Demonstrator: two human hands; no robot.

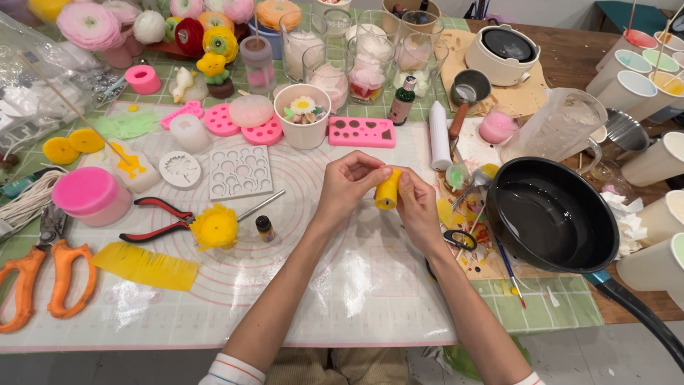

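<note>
Both hands, left hand (347, 187) and right hand (417, 207), grip a small yellow candle (388, 192) with closed fingers. The black pan (552, 214) beside them holds clear liquid. A white cup (303, 125) holds wax flowers.

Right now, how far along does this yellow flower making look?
One frilly yellow flower already lies finished-looking on the clear mat, beside red-handled pliers. In hand: the left hand and right hand pinch a small yellow roll between them. Unused so far: a fringed yellow strip lying flat near the orange scissors.
</note>
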